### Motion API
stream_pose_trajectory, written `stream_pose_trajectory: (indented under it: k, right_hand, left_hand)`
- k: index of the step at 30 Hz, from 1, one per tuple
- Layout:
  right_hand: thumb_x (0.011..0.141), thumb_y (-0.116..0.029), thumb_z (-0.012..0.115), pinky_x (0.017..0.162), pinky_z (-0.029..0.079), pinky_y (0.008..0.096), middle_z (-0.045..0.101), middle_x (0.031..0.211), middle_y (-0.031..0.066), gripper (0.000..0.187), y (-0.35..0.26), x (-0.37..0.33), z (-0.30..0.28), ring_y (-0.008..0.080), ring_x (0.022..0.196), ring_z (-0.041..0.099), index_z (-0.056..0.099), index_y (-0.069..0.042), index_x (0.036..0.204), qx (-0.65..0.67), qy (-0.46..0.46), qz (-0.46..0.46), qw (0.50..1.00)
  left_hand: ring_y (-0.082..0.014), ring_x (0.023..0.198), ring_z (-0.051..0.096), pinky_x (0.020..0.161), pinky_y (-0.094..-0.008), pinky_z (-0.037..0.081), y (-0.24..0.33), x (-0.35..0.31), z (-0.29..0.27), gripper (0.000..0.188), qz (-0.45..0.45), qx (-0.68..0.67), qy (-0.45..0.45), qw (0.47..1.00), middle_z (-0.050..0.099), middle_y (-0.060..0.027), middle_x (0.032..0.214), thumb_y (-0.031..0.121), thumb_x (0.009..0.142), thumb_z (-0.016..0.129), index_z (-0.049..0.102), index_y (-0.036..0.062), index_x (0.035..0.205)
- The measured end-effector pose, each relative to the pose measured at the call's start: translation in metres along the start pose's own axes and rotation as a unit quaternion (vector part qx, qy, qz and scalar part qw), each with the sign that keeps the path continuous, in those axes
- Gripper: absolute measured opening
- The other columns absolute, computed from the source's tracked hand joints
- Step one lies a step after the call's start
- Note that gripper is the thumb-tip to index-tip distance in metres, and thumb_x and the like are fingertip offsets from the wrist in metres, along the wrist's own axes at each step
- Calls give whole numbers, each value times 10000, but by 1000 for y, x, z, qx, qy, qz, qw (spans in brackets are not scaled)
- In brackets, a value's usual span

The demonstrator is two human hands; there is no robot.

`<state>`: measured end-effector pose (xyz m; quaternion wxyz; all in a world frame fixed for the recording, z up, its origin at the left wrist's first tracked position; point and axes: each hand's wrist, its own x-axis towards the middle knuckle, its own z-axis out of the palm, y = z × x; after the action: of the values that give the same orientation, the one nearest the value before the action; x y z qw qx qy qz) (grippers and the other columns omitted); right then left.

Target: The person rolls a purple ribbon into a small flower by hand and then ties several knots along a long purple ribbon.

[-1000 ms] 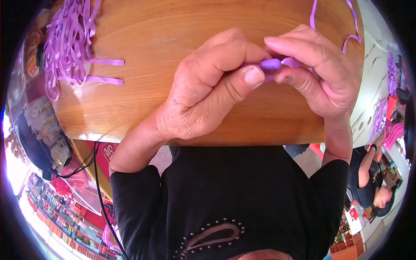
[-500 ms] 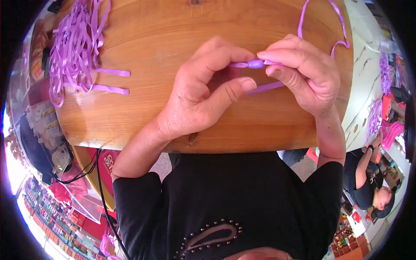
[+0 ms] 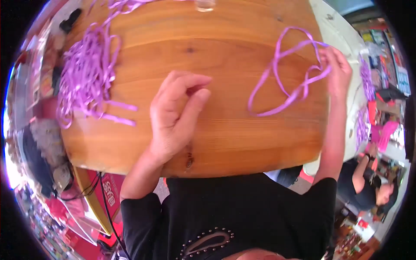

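One looped purple ribbon (image 3: 286, 82) held out over the bench (image 3: 234, 130).
Right hand (image 3: 336, 71) pinches the ribbon's far end; its long axis slants down toward the left hand (image 3: 175, 115), loosely curled, empty. One ribbon heap (image 3: 86, 73) lies beyond the left hand.

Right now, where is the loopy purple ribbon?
In the head view, the looped purple ribbon lies on the wooden table's right side, held by the right hand.

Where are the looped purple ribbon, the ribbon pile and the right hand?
looped ribbon (image 3: 284, 100), head view, on its lower strand.
ribbon pile (image 3: 84, 71), head view, middle of the tangle.
right hand (image 3: 337, 71), head view, back of the hand.
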<state>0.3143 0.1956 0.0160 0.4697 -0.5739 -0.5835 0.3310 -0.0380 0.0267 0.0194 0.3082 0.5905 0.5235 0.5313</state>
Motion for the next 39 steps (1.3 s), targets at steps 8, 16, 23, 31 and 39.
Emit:
stream_pose_trajectory:
  k: [8,16,23,31,39]
  right_hand:
    - [903,-128,598,920,426,287,635,1105,96,275,-25,1,-18,171,1034,577,624,-12,1151,-303,48,-197,931]
    - [859,-33,624,885,451,308,639,1065,98,193,-51,-58,46,219,1009,594,655,8,1045,-300,-146,-346,877]
    - [830,11,624,844,461,329,641,1028,109,162,-72,-80,53,249,980,587,670,7,986,-324,-207,-381,841]
    - [782,-240,723,906,440,323,601,1161,158,501,-114,-110,95,242,1043,577,569,40,1167,-54,-285,-325,900]
    - [753,-136,765,809,480,255,610,1102,68,647,-100,-149,89,122,947,593,469,1,1312,116,-498,124,850]
  left_hand:
    - [-178,674,573,604,-273,461,-3,18,-68,80,69,223,124,964,586,-97,794,-1,797,656,648,18,874]
    - [-283,782,555,680,-387,454,-50,34,-123,174,104,493,141,852,563,-96,821,109,726,721,657,44,874]
    - [-292,815,539,706,-407,423,-79,45,-135,84,130,517,170,829,556,-80,836,106,732,694,666,79,806]
    - [-246,811,617,668,-363,499,17,-6,-25,252,308,266,-76,911,607,-96,959,126,659,606,638,47,896]
    - [-260,671,588,538,-370,473,30,-13,-11,275,238,113,-78,962,557,-86,823,61,618,646,603,58,890]
